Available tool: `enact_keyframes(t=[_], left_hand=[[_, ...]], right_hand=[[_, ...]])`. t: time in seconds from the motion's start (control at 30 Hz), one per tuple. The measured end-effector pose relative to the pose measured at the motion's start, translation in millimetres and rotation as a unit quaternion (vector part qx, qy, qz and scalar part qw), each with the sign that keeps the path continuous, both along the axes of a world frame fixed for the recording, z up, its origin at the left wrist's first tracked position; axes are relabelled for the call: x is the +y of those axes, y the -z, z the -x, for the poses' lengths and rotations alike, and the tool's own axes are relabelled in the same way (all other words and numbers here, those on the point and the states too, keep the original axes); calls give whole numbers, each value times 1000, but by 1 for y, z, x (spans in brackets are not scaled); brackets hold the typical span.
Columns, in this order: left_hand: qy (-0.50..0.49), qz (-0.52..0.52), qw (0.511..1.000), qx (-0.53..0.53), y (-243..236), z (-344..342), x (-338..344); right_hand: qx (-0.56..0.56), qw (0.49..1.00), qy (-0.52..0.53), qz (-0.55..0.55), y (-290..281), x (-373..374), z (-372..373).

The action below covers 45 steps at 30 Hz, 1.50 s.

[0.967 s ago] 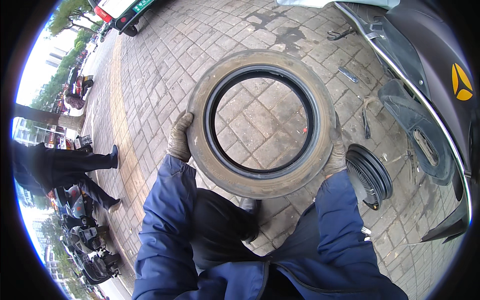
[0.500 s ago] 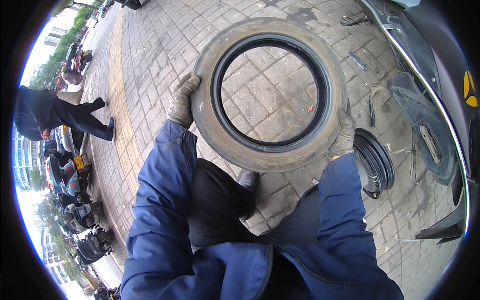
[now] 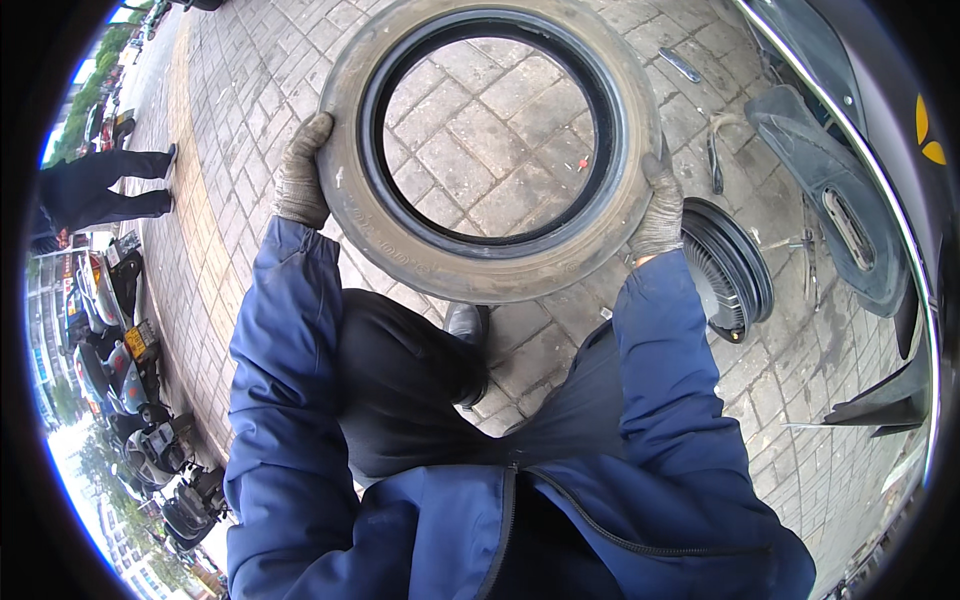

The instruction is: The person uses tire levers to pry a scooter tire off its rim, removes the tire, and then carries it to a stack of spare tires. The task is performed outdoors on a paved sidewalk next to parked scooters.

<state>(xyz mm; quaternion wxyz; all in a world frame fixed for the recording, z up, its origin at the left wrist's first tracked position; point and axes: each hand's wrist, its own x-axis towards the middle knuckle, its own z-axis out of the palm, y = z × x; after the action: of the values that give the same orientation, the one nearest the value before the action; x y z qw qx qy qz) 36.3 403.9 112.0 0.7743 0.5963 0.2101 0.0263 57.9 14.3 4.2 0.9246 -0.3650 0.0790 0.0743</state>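
I hold a worn, dusty black tire (image 3: pixel 491 267) flat in front of me, above the paving. My left hand (image 3: pixel 305 170), in a grimy knit glove, grips its left side with the thumb on the sidewall. My right hand (image 3: pixel 656 210), gloved too, grips its lower right side. Just right of my right hand, a black wheel rim (image 3: pixel 750 260) with a finned silver centre lies on the paving. A small steel bar (image 3: pixel 680 64) and a dark strap-like piece (image 3: pixel 718 160) lie beyond the tire's right side; pavers and a small red bit show through its opening.
A dark scooter body (image 3: pixel 895 120) with a chrome edge stands at the right, a black rubbery panel (image 3: pixel 805 190) and thin metal tools (image 3: pixel 810 270) beside it. A person's dark-clad legs (image 3: pixel 120 195) stand at the left, near a row of parked scooters (image 3: pixel 125 370).
The tire, gripped in both my hands, appears higher in the view and, since half a second ago, further left. The person at the left has shifted their legs.
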Motion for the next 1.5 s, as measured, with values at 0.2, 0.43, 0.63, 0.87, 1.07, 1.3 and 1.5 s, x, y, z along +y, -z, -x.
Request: enact_keyframes(t=[0.2, 0.43, 0.63, 0.87, 1.07, 1.3, 1.5], left_hand=[[29, 3, 1000, -11, -5, 6, -4], [36, 15, 999, -13, -7, 6, -5], [33, 15, 999, -22, -5, 5, -6], [36, 33, 999, -14, -5, 5, -2], [11, 12, 1000, -6, 0, 4, 3], [9, -3, 1000, -7, -5, 6, -3], [-6, 2, 1000, -1, -5, 4, -7]], right_hand=[[-19, 1000, 16, 8, 6, 1, -2], [-1, 1000, 25, -11, 6, -2, 0], [-12, 999, 30, -24, 8, -7, 1], [-9, 999, 23, -23, 6, -4, 3], [-5, 999, 34, -2, 7, -2, 2], [4, 1000, 22, -11, 4, -2, 4], [-48, 999, 1, 20, -5, 0, 4]])
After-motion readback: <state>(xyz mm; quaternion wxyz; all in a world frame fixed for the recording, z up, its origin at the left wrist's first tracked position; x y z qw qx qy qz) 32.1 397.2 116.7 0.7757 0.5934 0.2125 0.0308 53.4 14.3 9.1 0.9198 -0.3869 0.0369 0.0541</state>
